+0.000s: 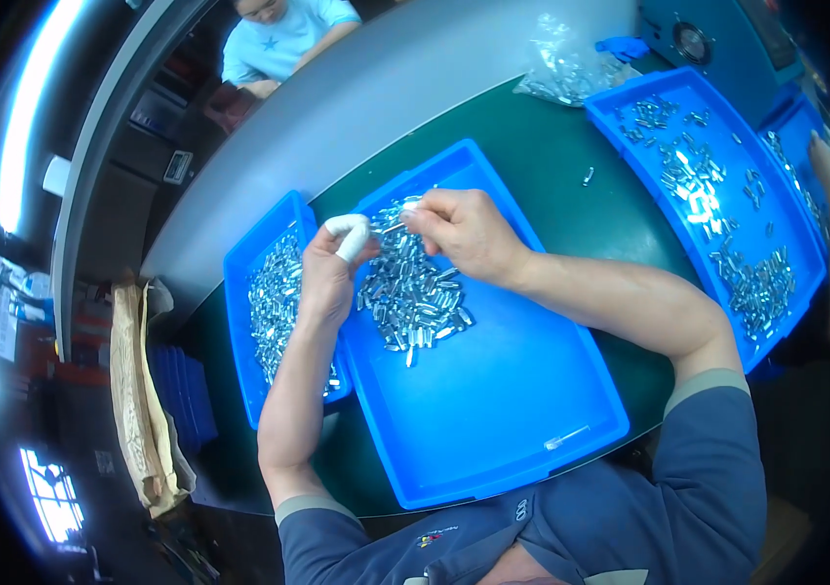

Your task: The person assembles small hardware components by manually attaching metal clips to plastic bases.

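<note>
My left hand (331,261) is closed in a pinch, with a white covering on its bent index finger. Facing it, my right hand (472,236) pinches a thin shiny metal piece (392,228) that spans the small gap between the hands. A white covering shows on a right fingertip too. What my left fingertips grip is too small to make out. Both hands are above a large blue tray (493,409), over a heap of small silvery metal parts (413,302). A slim clear or whitish stick (567,438) lies in the tray's near right corner.
A narrower blue tray (239,283) full of metal parts adjoins on the left. Another blue tray (634,132) with scattered parts stands right. A clear bag of parts (571,73) and one loose part (588,176) rest on the green table (620,263). Other people sit across and far right.
</note>
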`<state>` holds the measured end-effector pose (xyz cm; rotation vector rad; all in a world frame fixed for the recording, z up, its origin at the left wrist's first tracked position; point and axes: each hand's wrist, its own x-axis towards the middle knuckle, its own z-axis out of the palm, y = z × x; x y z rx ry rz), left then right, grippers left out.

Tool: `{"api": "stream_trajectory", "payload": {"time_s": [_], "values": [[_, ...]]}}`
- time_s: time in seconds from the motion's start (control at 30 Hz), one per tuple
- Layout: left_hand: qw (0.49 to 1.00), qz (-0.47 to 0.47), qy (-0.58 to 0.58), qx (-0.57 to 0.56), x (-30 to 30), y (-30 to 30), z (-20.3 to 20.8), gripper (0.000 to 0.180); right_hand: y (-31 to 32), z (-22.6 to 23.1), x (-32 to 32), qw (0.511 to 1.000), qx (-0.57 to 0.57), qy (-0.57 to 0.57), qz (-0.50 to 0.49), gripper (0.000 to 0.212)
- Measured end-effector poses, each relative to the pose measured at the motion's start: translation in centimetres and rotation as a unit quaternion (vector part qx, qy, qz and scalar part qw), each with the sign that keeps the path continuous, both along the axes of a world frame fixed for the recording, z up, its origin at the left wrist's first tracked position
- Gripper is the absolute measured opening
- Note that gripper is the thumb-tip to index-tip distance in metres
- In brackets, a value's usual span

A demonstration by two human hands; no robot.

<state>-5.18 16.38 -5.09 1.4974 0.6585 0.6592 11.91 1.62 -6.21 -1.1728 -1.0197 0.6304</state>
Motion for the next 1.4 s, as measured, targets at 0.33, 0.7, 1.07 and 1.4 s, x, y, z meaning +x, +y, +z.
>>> {"api": "stream_trajectory", "payload": {"time_s": [0.33,0.7,1.07,1.4], "values": [[0.991,-0.041,-0.074,-0.108,-0.2,-1.2,-0.8,0.019,-0.3,-0.1,-0.2,0.998,-0.024,-0.051,0.000,0.031],[0.990,-0.060,-0.087,-0.091,-0.9,-1.4,0.0,0.019,0.2,-0.2,0.1,1.000,-0.008,0.000,0.000,0.031],[0.992,-0.064,-0.079,-0.071,-1.2,-2.4,-0.1,0.022,0.1,-0.5,0.0,0.996,-0.034,-0.078,-0.019,0.030],[0.995,-0.050,-0.081,-0.043,-1.4,-1.9,-0.1,0.024,0.2,-0.2,-0.2,0.996,-0.007,-0.081,-0.036,0.029]]}}
